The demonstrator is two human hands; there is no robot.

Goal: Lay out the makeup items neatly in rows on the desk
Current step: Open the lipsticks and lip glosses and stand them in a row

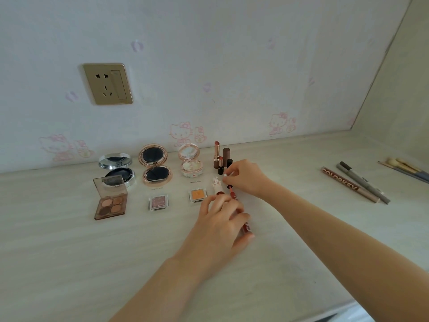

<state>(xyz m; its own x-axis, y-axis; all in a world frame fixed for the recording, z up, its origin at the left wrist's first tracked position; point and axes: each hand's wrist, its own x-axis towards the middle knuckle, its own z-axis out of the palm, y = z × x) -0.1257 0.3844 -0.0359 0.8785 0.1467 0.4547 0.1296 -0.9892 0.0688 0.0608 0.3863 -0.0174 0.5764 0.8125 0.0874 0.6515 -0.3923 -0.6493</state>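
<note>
Makeup items sit in two rows on the pale, wood-grained desk (69, 252). The left hand (220, 226) is curled closed around a glossy red lip-gloss tube (246, 226), its fingertips beside a small white patterned lipstick (217, 185). The right hand (246, 176) pinches the slim wand cap (228, 176), applicator tip hanging above the tube. Just behind stand cylindrical lipsticks (220, 156). Leftward lie three round open compacts (155, 165), two small square eyeshadow pans (158, 202) and a brown hinged palette (111, 198). Far right rest pencils (355, 187) and brushes (404, 169).
</note>
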